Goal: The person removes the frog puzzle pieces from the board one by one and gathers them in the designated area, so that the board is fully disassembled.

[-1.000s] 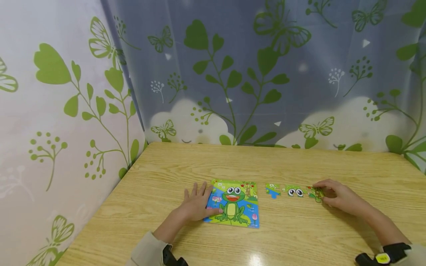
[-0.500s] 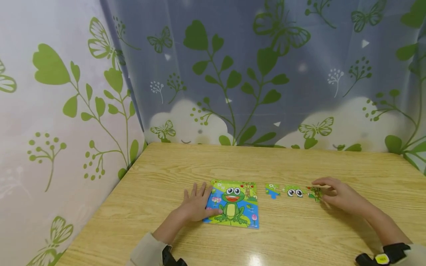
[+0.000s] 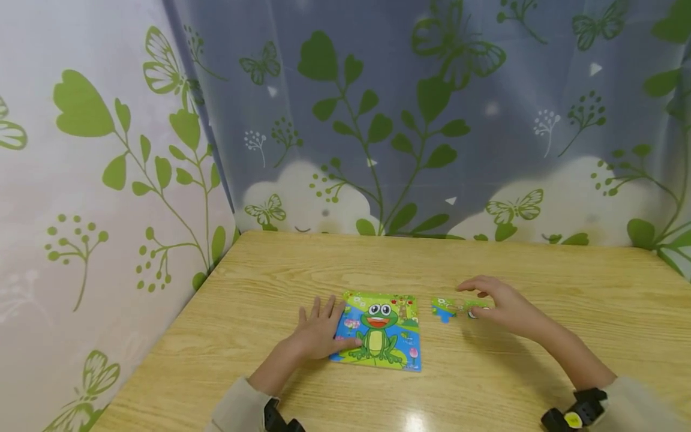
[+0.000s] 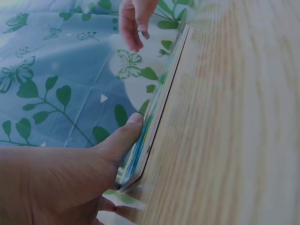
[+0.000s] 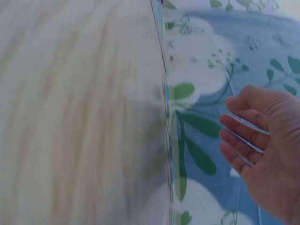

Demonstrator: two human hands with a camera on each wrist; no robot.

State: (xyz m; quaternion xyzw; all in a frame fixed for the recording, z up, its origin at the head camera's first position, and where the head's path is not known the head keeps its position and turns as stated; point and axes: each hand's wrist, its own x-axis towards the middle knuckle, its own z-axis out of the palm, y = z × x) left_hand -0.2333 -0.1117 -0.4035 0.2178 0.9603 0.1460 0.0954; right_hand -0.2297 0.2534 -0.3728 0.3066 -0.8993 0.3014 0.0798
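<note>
My left hand rests with spread fingers on the left side of a square frog puzzle board. In the left wrist view, the thumb of that left hand lies across the edge of the board. To the right of the board, my right hand hovers above the loose jigsaw pieces, fingers loosely bent and nothing held. A green-and-blue piece lies beside the board. The frog-eyes piece is partly covered by the right thumb. The tree piece is hidden behind this hand.
The wooden table reaches back to a blue patterned curtain. A pale leaf-patterned curtain runs along the left side. Each wrist wears a black camera band.
My right hand has left the tree piece at the right end of the row and moved left, over the frog-eyes piece. The left hand has stayed on the board.
</note>
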